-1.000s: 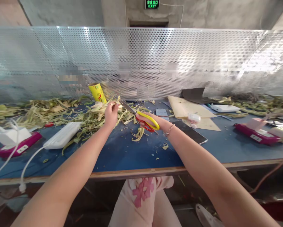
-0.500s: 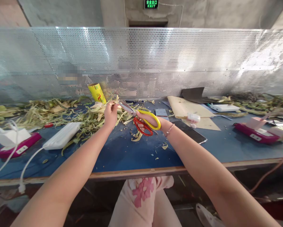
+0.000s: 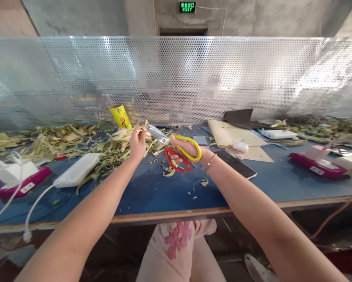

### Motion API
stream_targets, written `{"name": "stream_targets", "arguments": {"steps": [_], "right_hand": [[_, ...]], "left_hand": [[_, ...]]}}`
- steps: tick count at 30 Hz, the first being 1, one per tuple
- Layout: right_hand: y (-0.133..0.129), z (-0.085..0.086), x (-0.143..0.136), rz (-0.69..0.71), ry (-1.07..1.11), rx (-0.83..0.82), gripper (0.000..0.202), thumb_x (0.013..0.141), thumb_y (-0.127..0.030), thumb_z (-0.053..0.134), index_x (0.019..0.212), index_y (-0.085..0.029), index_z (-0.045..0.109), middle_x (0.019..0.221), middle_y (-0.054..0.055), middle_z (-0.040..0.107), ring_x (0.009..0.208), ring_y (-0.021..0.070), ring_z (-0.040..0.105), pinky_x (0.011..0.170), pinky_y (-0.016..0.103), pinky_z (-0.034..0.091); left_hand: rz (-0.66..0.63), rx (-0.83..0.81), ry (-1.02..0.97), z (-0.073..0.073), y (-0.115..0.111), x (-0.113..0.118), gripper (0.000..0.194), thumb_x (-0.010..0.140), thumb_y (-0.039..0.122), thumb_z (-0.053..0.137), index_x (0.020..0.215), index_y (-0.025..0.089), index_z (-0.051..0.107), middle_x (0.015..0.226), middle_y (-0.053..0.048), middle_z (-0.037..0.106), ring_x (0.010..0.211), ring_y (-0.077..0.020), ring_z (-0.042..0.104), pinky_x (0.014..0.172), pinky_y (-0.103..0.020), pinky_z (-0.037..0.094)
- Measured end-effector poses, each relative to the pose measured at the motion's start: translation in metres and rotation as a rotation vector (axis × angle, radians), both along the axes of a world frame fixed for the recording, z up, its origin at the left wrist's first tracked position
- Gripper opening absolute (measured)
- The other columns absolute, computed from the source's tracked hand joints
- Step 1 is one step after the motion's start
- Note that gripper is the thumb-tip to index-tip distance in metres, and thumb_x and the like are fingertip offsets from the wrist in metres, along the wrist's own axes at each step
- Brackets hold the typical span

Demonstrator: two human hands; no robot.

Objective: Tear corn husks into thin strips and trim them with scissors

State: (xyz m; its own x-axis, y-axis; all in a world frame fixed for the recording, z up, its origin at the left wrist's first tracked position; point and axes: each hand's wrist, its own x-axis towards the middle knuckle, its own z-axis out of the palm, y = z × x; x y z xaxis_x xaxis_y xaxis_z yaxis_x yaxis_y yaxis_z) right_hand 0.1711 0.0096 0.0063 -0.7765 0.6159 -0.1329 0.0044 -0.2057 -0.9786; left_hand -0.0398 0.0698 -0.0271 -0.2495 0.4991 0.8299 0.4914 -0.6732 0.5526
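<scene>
My right hand (image 3: 183, 149) grips a pair of scissors (image 3: 190, 144) with one yellow and one red handle loop. Their blades point up and left, the tips close to the fingers of my left hand (image 3: 138, 141). Between those pinched fingers is a pale piece of dried plant strip (image 3: 145, 124), its end sticking up beside the blades. Behind and below my left hand lies a heap of yellow-green dried plant strips (image 3: 111, 152). Whether the blades touch the held strip, I cannot tell.
On the blue table (image 3: 164, 196) stands a tilted yellow roll (image 3: 120, 116). A white power bank (image 3: 77, 170) and a magenta power strip (image 3: 23, 181) are at left. A phone (image 3: 237, 164), brown paper (image 3: 233, 133) and another magenta strip (image 3: 316, 164) are at right. A perforated metal panel (image 3: 187, 78) backs the table.
The scissor blades have come closer together, and the handle loops have shifted slightly. My left hand stays in nearly the same place with the strip.
</scene>
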Motion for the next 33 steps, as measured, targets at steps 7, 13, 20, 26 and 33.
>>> {"name": "stream_targets", "arguments": {"steps": [7,13,20,26,33], "right_hand": [[-0.002,0.002,-0.001,0.037,0.046,-0.02,0.05,0.089,-0.056,0.016,0.066,-0.018,0.038,0.047,-0.004,0.04,0.037,0.0045,0.032,0.037,0.017,0.03],[-0.001,0.001,0.0,-0.016,0.001,0.035,0.047,0.087,-0.059,0.026,0.066,-0.019,0.038,0.047,-0.004,0.041,0.037,0.0049,0.034,0.036,0.017,0.031],[0.003,-0.002,-0.003,-0.077,-0.107,0.162,0.043,0.088,-0.056,0.028,0.07,-0.019,0.04,0.047,-0.005,0.041,0.035,0.0048,0.037,0.035,0.017,0.031],[0.003,-0.002,-0.003,-0.121,-0.126,0.231,0.041,0.088,-0.053,0.03,0.069,-0.018,0.041,0.045,-0.006,0.038,0.034,0.0036,0.033,0.034,0.016,0.032],[0.012,-0.01,0.0,-0.142,-0.189,0.383,0.044,0.084,-0.057,0.038,0.065,-0.018,0.044,0.043,-0.006,0.04,0.031,0.0032,0.035,0.03,0.015,0.029]], "left_hand": [[-0.052,-0.048,-0.047,0.001,-0.004,0.007,0.026,0.08,0.045,0.048,0.087,0.02,0.052,0.08,-0.003,0.061,0.066,-0.0105,0.058,0.064,-0.025,0.049],[-0.058,-0.09,-0.013,0.003,-0.006,0.007,0.025,0.079,0.044,0.049,0.085,0.019,0.052,0.086,-0.004,0.061,0.071,-0.0122,0.059,0.066,-0.026,0.048],[0.06,-0.136,0.062,0.008,-0.016,0.01,0.025,0.079,0.041,0.05,0.072,0.018,0.055,0.068,-0.003,0.063,0.067,-0.0144,0.059,0.067,-0.027,0.046],[0.101,-0.124,0.077,0.01,-0.019,0.011,0.022,0.078,0.037,0.051,0.071,0.017,0.057,0.07,-0.004,0.065,0.067,-0.0148,0.06,0.065,-0.027,0.046],[0.117,-0.133,0.108,0.009,-0.016,0.01,0.02,0.078,0.034,0.05,0.069,0.018,0.057,0.071,-0.004,0.065,0.066,-0.0152,0.059,0.062,-0.027,0.044]]}}
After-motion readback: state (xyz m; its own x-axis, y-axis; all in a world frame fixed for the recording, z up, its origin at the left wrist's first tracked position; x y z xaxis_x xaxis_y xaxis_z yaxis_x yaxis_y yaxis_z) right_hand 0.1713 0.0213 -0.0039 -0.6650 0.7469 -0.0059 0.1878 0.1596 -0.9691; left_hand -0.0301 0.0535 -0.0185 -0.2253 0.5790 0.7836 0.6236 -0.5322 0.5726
